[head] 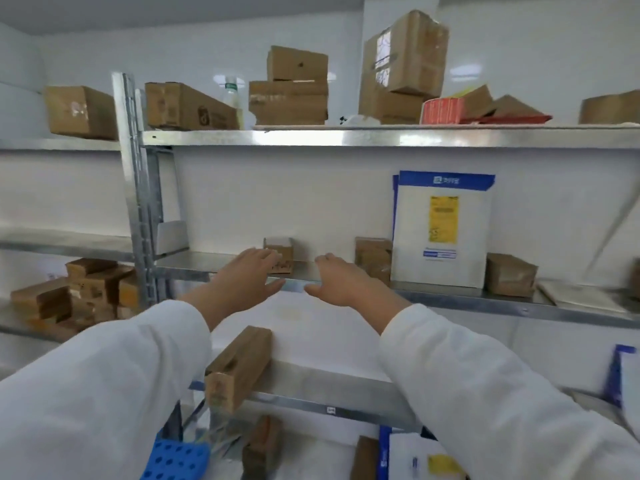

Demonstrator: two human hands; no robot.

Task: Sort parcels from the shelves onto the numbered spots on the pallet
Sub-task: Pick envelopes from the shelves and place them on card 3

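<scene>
"What stood on the middle shelf [207,263]?"

"A small parcel [282,251] sat toward the left, at the back. Right of it came a second parcel [373,259], then a flat mailer [443,233] upright against the wall, then a third parcel [510,274]."

"And the hands?"

"The left hand [246,275] was just before the small parcel and the right hand [341,278] beside it, both over the front edge."

"Above and below?"

"On the top shelf [346,137] were two stacked boxes [289,98], with a bottle [232,98] to their left. A long parcel [239,365] overhung the lower shelf [329,375]."

A parcel storeroom: galvanised steel shelving [346,137], taped brown cardboard boxes [288,102] at twelve o'clock, a white blue-edged courier mailer [443,233] at two o'clock.
</scene>
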